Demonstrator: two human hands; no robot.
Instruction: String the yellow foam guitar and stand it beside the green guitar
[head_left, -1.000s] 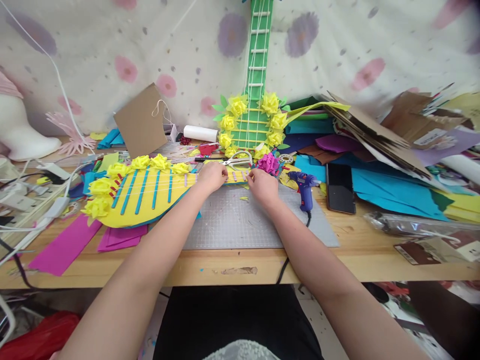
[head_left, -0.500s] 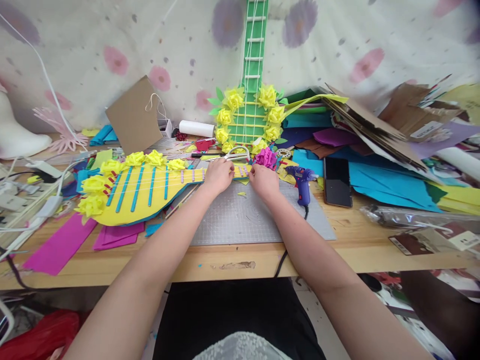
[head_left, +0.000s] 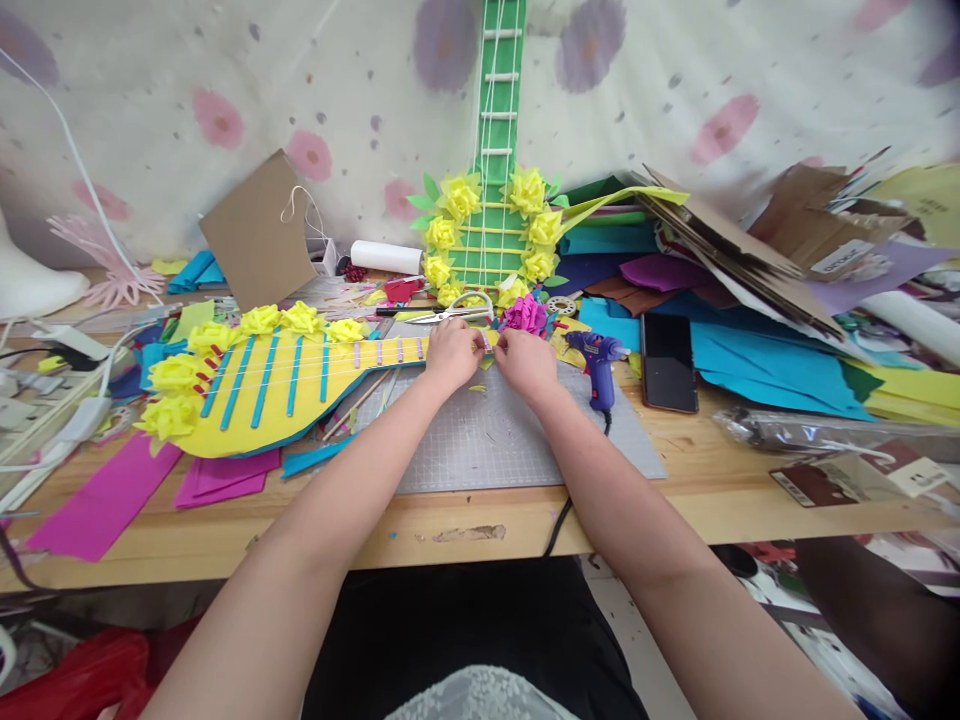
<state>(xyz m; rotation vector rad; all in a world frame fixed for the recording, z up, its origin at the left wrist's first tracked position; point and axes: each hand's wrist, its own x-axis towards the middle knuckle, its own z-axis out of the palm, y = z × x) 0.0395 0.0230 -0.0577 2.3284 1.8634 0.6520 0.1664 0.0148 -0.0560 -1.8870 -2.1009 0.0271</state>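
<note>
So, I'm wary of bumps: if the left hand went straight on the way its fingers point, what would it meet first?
Probably the right hand, just ahead along the yellow neck, though depth between them is hard to judge.

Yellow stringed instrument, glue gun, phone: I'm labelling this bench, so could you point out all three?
Yellow stringed instrument (head_left: pixel 308 386), head view: yellow front of its body.
Glue gun (head_left: pixel 601 380), head view: its handle.
Phone (head_left: pixel 669 362), head view: its dark screen.
</note>
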